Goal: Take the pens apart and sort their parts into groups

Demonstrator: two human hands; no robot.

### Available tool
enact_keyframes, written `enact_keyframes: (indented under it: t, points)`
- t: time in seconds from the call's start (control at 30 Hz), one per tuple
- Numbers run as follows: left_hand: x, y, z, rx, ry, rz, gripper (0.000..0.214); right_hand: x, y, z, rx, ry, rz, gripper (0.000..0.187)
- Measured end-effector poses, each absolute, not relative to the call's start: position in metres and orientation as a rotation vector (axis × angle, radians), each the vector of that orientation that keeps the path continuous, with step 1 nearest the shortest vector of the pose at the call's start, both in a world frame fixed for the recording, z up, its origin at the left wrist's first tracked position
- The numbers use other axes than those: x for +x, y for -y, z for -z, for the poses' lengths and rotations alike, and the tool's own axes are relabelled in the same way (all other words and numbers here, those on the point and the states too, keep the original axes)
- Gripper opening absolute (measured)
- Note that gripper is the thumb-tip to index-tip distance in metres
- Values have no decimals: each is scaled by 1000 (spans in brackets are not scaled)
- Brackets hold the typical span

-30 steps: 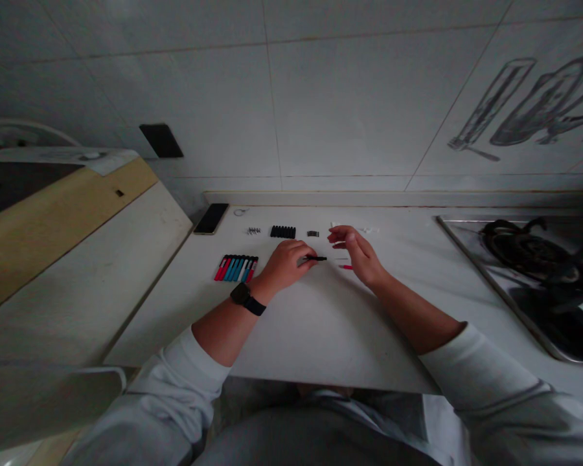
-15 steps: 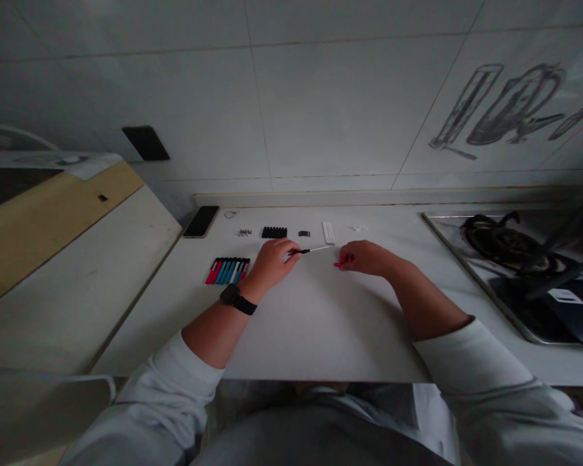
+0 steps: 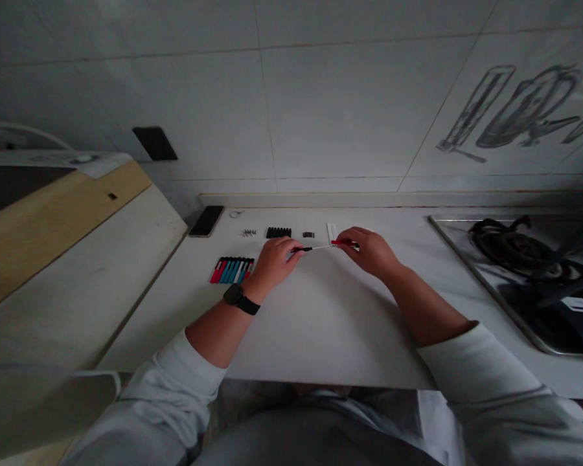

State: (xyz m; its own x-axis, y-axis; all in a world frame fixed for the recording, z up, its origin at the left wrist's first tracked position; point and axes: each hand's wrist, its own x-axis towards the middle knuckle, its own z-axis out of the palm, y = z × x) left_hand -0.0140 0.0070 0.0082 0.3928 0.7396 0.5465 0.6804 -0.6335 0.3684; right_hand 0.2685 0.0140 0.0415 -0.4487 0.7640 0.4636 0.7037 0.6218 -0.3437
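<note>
My left hand [image 3: 274, 260] pinches a black pen part [image 3: 308, 249] with a thin white refill [image 3: 323, 246] pointing out to the right. My right hand [image 3: 373, 252] grips a red pen barrel [image 3: 339, 242] between thumb and fingers. The refill's right end meets the left end of the barrel; I cannot tell how far inside it sits. Behind the hands lie small springs [image 3: 249, 233], a row of black pen parts [image 3: 278, 232], small dark clips [image 3: 309, 235] and white refills [image 3: 331, 228]. Several red, blue and white pens [image 3: 232, 270] lie side by side near my left wrist.
A phone [image 3: 206, 221] and a ring-shaped item [image 3: 236, 214] lie at the back left of the white counter [image 3: 291, 323]. A gas stove [image 3: 515, 259] is at the right, a pale cabinet-like block [image 3: 92, 272] at the left. The tiled wall [image 3: 335, 116] rises behind.
My right hand has turned and moved slightly up, bringing the red barrel to the refill's end. My left hand still holds the black part. The view has shifted slightly.
</note>
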Motion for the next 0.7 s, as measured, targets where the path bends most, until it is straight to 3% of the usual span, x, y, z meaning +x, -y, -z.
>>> enact_keyframes:
  t: [0.7]
  points:
    - [-12,-5,-11,2582,-1244,-1031,9,259,-9,-34,-1032,2366,-97,19]
